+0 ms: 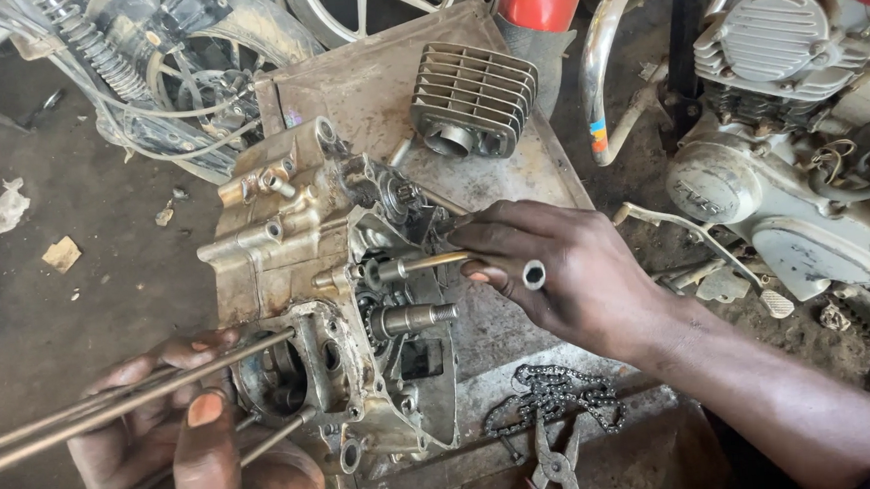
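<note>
Two hands work on one dirty engine case (307, 271). Right hand (565, 267) fingers pinch a socket tool (456, 263), its tip reaching inside, maybe on a bolt. Left hand (182, 436) fingers wrap the long studs (116, 405), probably steadying the case.

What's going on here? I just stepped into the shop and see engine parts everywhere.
A person is working on a bare engine case standing on a metal sheet. The left hand steadies the long studs that stick out of the case. The right hand holds a socket tool against a shaft inside it. A finned cylinder, a chain and pliers lie nearby.
</note>
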